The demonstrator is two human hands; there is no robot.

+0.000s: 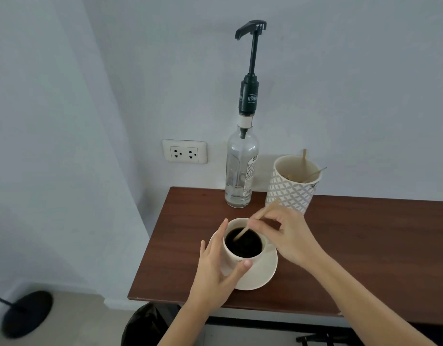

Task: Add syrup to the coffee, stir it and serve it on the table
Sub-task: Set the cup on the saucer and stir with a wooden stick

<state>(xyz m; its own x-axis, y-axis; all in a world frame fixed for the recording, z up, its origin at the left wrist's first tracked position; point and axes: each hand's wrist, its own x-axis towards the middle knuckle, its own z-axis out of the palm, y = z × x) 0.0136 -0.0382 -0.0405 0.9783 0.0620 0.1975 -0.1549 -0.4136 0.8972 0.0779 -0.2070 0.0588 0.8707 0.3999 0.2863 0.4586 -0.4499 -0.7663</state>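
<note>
Our coffee cup [243, 245] sits on its saucer [264, 274] near the dark wooden counter [365, 245]'s left end. Our left hand [215, 273] clasps the cup; our right hand [290, 236] pinches a stirrer [255, 219] dipped in it. Behind, a syrup bottle [241, 171] stands against the pale wall [352, 83], beside a socket [184, 151].

Illumination is soft, even and cool. The wall [340, 71] renders blue-grey and is darker left of the corner. Shadows are diffuse: a faint one lies on the saucer [265, 273] beneath the left hand [215, 275], which holds the cup [230, 257]. Small specular highlights mark the glass syrup bottle [240, 171]. The stirrer [263, 213], pinched by the right hand [293, 236], shows motion blur, as do that hand's fingertips [253, 222]. Wide-angle distortion bows the table [365, 245] edges and the wall corner. The black floor base [25, 313] at lower left is soft.
</note>
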